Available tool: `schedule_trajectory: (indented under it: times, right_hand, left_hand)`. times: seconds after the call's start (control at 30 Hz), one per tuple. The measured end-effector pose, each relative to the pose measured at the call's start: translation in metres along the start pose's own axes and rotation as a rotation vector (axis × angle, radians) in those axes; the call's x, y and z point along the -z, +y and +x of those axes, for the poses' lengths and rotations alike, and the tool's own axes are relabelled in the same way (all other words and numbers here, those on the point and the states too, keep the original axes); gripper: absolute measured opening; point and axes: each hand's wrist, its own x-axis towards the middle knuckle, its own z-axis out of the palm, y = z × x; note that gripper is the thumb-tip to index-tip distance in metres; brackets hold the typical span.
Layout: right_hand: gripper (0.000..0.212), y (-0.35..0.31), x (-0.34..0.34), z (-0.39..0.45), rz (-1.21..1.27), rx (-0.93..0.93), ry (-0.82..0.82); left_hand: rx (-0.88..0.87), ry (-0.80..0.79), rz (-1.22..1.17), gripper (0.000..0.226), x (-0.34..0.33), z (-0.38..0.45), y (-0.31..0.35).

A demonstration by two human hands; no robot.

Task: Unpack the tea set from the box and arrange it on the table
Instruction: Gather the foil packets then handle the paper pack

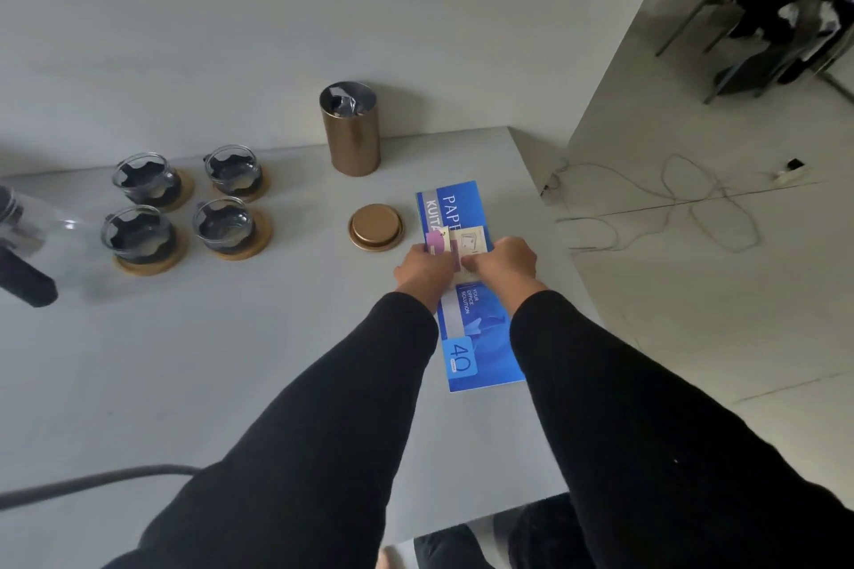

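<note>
Several glass cups [147,178] with dark inserts stand on round cork coasters [150,261] at the table's left. A glass teapot [32,236] with a black handle is at the far left edge. A bronze canister [352,134] stands open by the wall, and its lid [376,227] lies in front of it. My left hand [423,268] and my right hand [501,263] both grip small paper cards [466,243], pink and cream, above a blue paper pad [480,337].
The grey table [208,360] ends just right of the blue pad. White cables [670,203] lie on the floor beyond it. A dark cable [92,483] crosses the table's near left. Chair legs [739,37] stand at the top right.
</note>
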Motion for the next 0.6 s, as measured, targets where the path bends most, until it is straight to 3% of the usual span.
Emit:
schedule_trajectory:
  times: [0.17,0.6]
  right_hand:
    - [0.036,-0.028,0.003,0.059,0.018,0.021,-0.042]
    - [0.033,-0.075,-0.012,0.187,-0.081,0.096,-0.122]
  left_hand:
    - [-0.033,0.012,0.066,0.03,-0.01,0.047,0.046]
    - [0.038,0.144,0.149,0.035,-0.03,0.141,0.109]
